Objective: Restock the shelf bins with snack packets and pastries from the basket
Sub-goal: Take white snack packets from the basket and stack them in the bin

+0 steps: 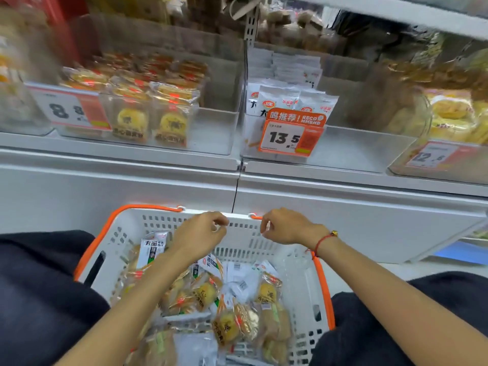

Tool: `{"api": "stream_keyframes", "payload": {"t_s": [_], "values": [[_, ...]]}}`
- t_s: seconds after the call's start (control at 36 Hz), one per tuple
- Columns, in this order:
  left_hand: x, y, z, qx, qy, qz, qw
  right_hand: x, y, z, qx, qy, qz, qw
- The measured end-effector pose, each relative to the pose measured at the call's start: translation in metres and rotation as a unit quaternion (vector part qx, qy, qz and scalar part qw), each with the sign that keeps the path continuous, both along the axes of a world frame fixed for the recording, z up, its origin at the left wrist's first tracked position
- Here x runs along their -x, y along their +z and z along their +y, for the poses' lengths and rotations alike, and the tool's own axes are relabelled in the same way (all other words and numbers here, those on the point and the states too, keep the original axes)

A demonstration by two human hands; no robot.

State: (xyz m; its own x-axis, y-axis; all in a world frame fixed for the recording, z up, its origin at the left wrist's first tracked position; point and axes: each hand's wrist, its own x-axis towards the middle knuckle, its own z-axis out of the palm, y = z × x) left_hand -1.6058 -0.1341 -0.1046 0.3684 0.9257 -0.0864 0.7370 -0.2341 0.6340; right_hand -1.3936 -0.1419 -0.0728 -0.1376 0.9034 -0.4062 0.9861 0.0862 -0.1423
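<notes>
A white basket [303, 283] with orange handles sits between my knees, below the shelf. It holds several clear-wrapped yellow pastries [227, 326] and white snack packets [152, 250]. My left hand [199, 235] and my right hand [285, 225] hover side by side over the basket's far wall, fingers loosely curled, with nothing in them. On the shelf, the left clear bin [219, 133] holds the same pastries [171, 122] on its left side. The middle bin [356, 149] holds upright white packets [290, 101] at its left.
Price tags hang on the bin fronts: 8.8 [68, 109], orange 13.5 [287, 136], 12.6 [433, 154]. A third bin at far right holds yellow buns [449, 114]. A higher shelf [396, 11] overhangs the bins. My dark-clothed legs [39, 299] flank the basket.
</notes>
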Motion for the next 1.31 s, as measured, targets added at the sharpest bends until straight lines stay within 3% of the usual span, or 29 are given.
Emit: {"api": "stream_keyframes", "payload": {"t_s": [0.17,0.33,0.42,0.53,0.58,0.69,0.92,1.06,1.11,1.19,1.31], "values": [[0.012,-0.077,-0.008,0.143,-0.055,0.144,0.978,0.026,-0.095,-0.012,0.104,-0.031,0.059,0.992],[0.032,-0.134,-0.033,0.27,-0.18,0.265,0.908,0.069,-0.164,-0.054,0.153,0.039,0.116,0.981],[0.034,-0.143,-0.045,0.246,-0.205,0.304,0.897,0.086,-0.18,-0.065,0.081,0.102,0.112,0.985],[0.035,-0.149,-0.051,0.163,-0.202,0.366,0.894,0.097,-0.198,-0.073,0.003,0.243,-0.003,0.97],[0.039,-0.151,-0.051,0.145,-0.177,0.4,0.888,0.099,-0.206,-0.075,-0.005,0.228,-0.022,0.973],[0.045,-0.15,-0.049,0.131,-0.144,0.429,0.882,0.106,-0.211,-0.07,-0.002,0.119,0.031,0.992],[0.042,-0.135,-0.022,0.228,-0.082,0.232,0.942,0.09,-0.203,-0.057,0.063,0.052,0.072,0.994],[0.037,-0.115,0.0,0.24,0.045,0.053,0.968,0.061,-0.183,-0.027,0.135,-0.025,0.209,0.968],[0.037,-0.108,0.007,0.232,0.108,-0.042,0.966,0.052,-0.166,-0.018,0.139,-0.056,0.26,0.954],[0.033,-0.097,0.009,0.253,0.192,-0.17,0.933,0.045,-0.139,-0.009,0.125,-0.082,0.311,0.938],[0.024,-0.078,0.007,0.309,0.197,-0.229,0.902,0.038,-0.1,0.002,0.133,-0.083,0.338,0.928]]}}
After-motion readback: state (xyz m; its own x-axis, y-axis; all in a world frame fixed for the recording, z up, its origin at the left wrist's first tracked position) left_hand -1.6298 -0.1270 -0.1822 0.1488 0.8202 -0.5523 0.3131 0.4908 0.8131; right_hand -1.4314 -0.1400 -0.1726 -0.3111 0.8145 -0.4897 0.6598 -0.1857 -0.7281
